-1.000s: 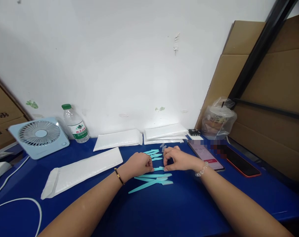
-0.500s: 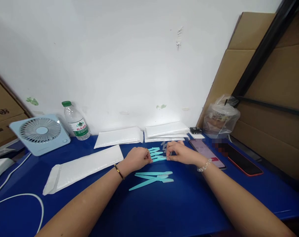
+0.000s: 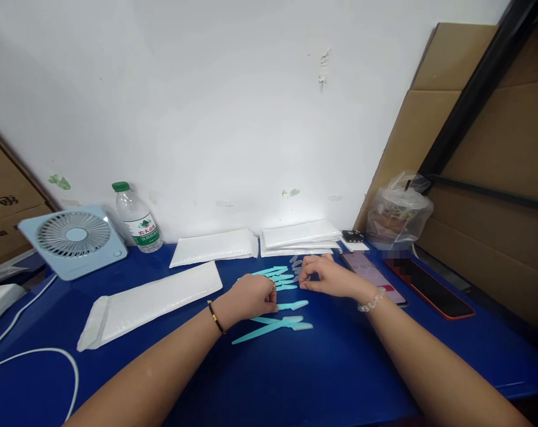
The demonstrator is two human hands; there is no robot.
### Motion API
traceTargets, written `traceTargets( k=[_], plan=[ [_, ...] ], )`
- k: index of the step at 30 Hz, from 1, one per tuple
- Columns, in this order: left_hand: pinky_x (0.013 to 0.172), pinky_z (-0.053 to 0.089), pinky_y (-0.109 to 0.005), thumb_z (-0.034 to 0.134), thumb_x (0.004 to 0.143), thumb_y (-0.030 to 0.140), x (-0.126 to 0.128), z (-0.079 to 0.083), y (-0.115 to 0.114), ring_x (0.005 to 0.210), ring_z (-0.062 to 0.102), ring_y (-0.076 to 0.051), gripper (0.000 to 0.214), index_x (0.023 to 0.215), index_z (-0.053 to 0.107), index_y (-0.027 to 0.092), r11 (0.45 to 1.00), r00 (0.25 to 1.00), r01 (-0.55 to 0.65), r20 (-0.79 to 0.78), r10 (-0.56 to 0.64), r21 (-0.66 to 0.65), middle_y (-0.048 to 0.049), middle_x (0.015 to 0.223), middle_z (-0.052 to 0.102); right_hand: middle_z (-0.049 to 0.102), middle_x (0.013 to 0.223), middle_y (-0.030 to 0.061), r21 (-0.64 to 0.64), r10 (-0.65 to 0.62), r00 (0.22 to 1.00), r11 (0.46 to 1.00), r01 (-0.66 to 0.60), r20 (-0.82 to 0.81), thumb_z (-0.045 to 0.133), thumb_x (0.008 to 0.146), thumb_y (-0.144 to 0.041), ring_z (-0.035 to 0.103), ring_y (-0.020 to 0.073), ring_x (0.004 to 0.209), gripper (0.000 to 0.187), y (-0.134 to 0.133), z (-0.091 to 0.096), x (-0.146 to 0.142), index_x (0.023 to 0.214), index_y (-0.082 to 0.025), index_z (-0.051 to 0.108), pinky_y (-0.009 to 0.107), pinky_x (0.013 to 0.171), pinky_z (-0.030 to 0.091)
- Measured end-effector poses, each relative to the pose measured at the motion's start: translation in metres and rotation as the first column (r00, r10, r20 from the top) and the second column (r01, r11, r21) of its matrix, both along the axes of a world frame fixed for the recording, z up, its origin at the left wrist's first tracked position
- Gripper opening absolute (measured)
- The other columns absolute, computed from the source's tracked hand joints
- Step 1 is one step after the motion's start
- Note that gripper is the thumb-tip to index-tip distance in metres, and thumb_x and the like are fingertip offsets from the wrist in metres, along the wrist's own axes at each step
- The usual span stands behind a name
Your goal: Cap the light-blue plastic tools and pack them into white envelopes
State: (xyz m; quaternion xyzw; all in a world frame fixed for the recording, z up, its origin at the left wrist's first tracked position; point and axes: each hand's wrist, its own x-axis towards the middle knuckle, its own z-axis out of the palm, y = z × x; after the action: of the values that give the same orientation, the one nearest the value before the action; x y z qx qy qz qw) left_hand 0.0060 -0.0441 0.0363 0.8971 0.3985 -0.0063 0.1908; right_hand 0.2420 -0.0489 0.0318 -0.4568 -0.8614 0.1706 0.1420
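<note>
My left hand (image 3: 255, 295) is closed on the handle of a turquoise eyebrow razor (image 3: 294, 305), whose head points right. Just in front of it lie two more eyebrow razors (image 3: 269, 331), crossing each other. Behind the hand, several turquoise razors (image 3: 281, 277) lie in a row, their handles partly hidden by it. My right hand (image 3: 318, 274) is at the right of that row, thumb and fingertips pinched together; whatever is between them is too small to make out. Beside its fingers are several small grey translucent pieces (image 3: 294, 260), possibly blade caps.
White padded mailers (image 3: 153, 302) lie at the left, with stacks of mailers (image 3: 302, 233) along the wall. A blue fan (image 3: 75, 240) and a water bottle (image 3: 139, 222) stand at left. Two phones (image 3: 371, 276) (image 3: 433, 290) and a bagged drink cup (image 3: 397, 213) are at right.
My left hand has moved slightly toward me, from the back row of razors to a razor in the front group. My right hand has barely moved, staying beside the grey pieces.
</note>
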Motion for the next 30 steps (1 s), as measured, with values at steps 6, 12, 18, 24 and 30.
traceTargets(
  k=[6, 12, 18, 24, 30],
  plan=[
    [0.050, 0.031, -0.023, 0.062, 0.077, 0.032, -0.004, -0.009, 0.012, 0.065, 0.058, -0.015, 0.012, 0.074, 0.067, 0.022, 0.997, 0.998, -0.055, 0.046, 0.053, 0.052, -0.0001, 0.074, 0.069, 0.064, 0.075, -0.0004, -0.096, 0.131, 0.991, 0.987, -0.127, 0.031, 0.056, 0.086, -0.045, 0.054, 0.0184, 0.082, 0.027, 0.000, -0.004, -0.004, 0.078, -0.022, 0.067, 0.034, 0.083, 0.026],
    [0.053, 0.033, -0.024, 0.064, 0.075, 0.034, -0.011, -0.010, 0.022, 0.069, 0.059, -0.016, 0.012, 0.075, 0.067, 0.022, 0.988, 0.994, -0.104, 0.051, 0.098, 0.117, -0.0002, 0.078, 0.069, 0.065, 0.075, -0.0001, 0.033, -0.062, 0.998, 0.998, 0.061, 0.019, 0.060, 0.084, -0.040, 0.057, 0.0177, 0.077, 0.022, 0.010, -0.009, 0.008, 0.076, -0.021, 0.066, 0.034, 0.081, 0.027],
    [0.054, 0.035, -0.024, 0.068, 0.068, 0.051, -0.005, 0.007, 0.002, 0.072, 0.060, -0.016, 0.032, 0.083, 0.068, 0.023, 0.999, 0.999, -0.022, 0.032, 0.021, 0.027, -0.0004, 0.084, 0.068, 0.066, 0.084, 0.0014, 0.173, -0.144, 0.989, 0.974, 0.144, -0.014, 0.058, 0.084, -0.026, 0.057, 0.0179, 0.083, 0.011, 0.011, -0.011, 0.007, 0.078, -0.022, 0.066, 0.035, 0.082, 0.026],
    [0.049, 0.032, -0.023, 0.067, 0.070, 0.034, 0.000, 0.009, -0.013, 0.062, 0.057, -0.013, 0.012, 0.071, 0.068, 0.022, 0.995, 0.997, 0.037, -0.064, -0.043, -0.096, 0.0012, 0.070, 0.068, 0.066, 0.081, 0.0003, -0.030, 0.024, 0.999, 0.999, -0.025, -0.031, 0.057, 0.086, -0.039, 0.057, 0.0161, 0.078, 0.022, -0.001, 0.001, -0.003, 0.078, -0.021, 0.067, 0.035, 0.084, 0.028],
    [0.050, 0.032, -0.023, 0.060, 0.076, 0.032, -0.001, 0.006, -0.003, 0.064, 0.058, -0.014, 0.012, 0.074, 0.068, 0.023, 0.999, 0.999, -0.034, 0.040, 0.035, -0.040, 0.0000, 0.075, 0.069, 0.064, 0.077, -0.0006, -0.137, 0.138, 0.990, 0.981, -0.139, -0.021, 0.057, 0.083, -0.051, 0.055, 0.0151, 0.073, 0.032, -0.007, 0.003, -0.010, 0.079, -0.021, 0.067, 0.035, 0.084, 0.028]
  ],
)
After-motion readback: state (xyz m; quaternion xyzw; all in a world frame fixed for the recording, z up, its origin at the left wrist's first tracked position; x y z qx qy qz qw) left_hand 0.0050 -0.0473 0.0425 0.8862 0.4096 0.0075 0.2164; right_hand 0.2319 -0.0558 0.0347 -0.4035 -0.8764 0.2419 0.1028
